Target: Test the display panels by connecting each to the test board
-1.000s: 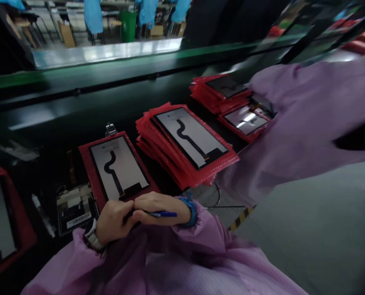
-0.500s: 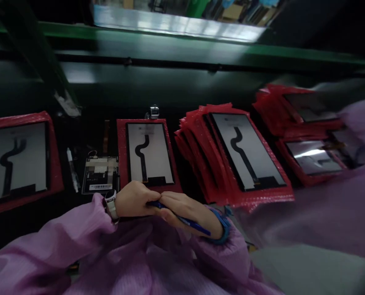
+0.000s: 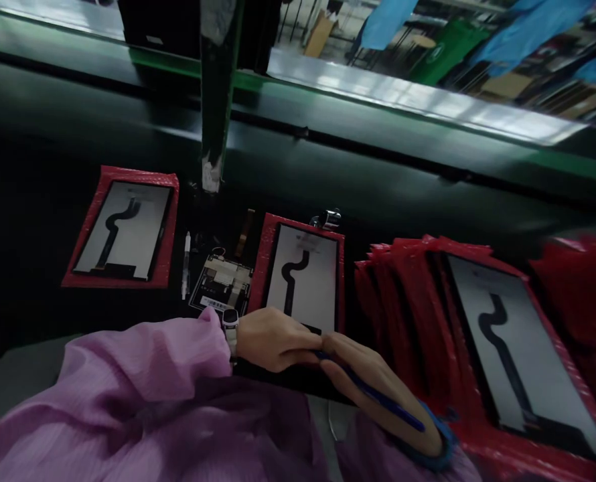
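My left hand, with a watch on the wrist, is curled shut at the front end of a blue pen. My right hand, wearing a blue wrist strap, is closed round the same pen, which runs back along it toward the wrist. Both hands meet at the near edge of the dark bench. Just beyond them lies a display panel with a black flex cable on a red bubble-wrap sheet.
A stack of red sheets topped by another panel lies at the right. A single panel on red wrap lies at the left. A small circuit board and a white marker sit between. A dark conveyor and a post stand behind.
The view has swung left and tilted. My hands stay joined on the pen. The purple sleeve of the person at the right has left the picture.
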`<state>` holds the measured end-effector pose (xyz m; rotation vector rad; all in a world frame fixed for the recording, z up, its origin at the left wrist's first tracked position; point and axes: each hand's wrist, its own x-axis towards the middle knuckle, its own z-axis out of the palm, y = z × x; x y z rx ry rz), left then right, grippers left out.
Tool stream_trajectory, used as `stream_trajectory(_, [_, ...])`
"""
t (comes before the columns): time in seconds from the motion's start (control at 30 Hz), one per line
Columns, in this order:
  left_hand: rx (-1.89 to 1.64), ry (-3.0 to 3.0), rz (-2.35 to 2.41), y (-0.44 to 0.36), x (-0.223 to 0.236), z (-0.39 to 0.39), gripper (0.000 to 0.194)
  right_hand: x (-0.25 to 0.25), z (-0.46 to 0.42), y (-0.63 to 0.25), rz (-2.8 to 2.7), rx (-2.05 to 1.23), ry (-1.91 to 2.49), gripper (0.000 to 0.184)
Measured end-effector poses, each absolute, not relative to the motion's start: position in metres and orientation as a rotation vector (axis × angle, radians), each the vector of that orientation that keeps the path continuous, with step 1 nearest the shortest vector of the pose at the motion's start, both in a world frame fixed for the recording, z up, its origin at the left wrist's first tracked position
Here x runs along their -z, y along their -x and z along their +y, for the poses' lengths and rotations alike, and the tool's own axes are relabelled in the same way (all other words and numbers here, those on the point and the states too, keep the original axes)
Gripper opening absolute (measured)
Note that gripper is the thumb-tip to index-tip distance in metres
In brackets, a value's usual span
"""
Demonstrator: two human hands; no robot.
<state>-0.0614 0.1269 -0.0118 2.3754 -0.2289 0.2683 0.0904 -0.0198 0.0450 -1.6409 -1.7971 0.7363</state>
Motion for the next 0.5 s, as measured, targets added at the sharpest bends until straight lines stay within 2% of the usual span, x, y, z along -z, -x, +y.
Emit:
stream_trajectory(0.13, [-0.277,-2.222,-0.088,0.066,0.004,0.135,0.032,-0.051,-0.025,-0.100,-1.738,-0.854,1.649,0.017])
stream_trajectory(0.23, [-0.321,-2.107,0.030,0.066,-0.003,0.146,0.050,-0.041,-0.024,-0.109,-1.472,-0.754,1.570,0.030])
stream_trajectory(0.27, [-0.349,-2.054,0.081,0.065,-0.005,0.150,0.051,-0.035,-0.020,-0.110,-1.311,-0.678,1.506,0.032])
stream_trajectory(0.37, [-0.481,-1.929,0.318,0.060,-0.008,0.160,0.037,-0.010,-0.002,-0.108,-0.847,-0.494,1.353,0.025])
stream_trajectory(0.5, [-0.597,-1.939,0.541,0.053,-0.006,0.167,0.028,0.025,0.018,-0.097,-0.736,-0.516,1.501,0.020])
